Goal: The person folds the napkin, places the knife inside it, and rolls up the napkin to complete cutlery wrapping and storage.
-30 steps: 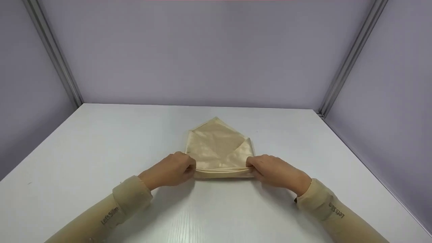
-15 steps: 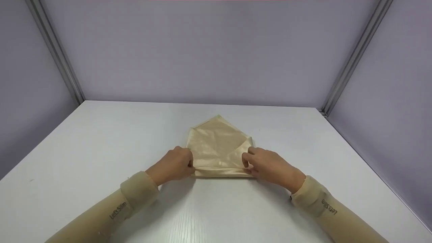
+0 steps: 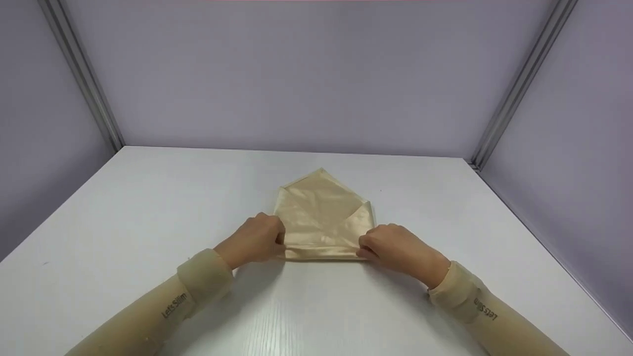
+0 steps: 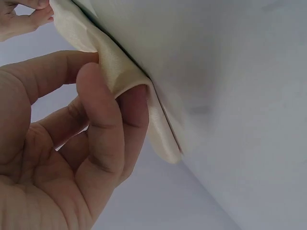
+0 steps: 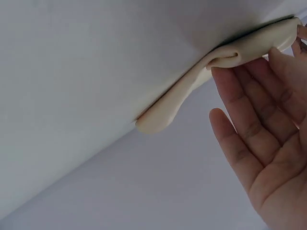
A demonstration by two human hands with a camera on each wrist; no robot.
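White table [image 3: 148, 207], shiny beige folded cloth [image 3: 321, 217], near edge rolled, both hands pinching.

I see a shiny cream-gold cloth [image 3: 321, 217] on my white counter [image 3: 148, 212], pale lilac walls [image 3: 306, 74], and beige sleeves [image 3: 198, 284].

The right hand [image 3: 395, 247] hides the cloth's [image 3: 321, 217] near right corner in the head view.
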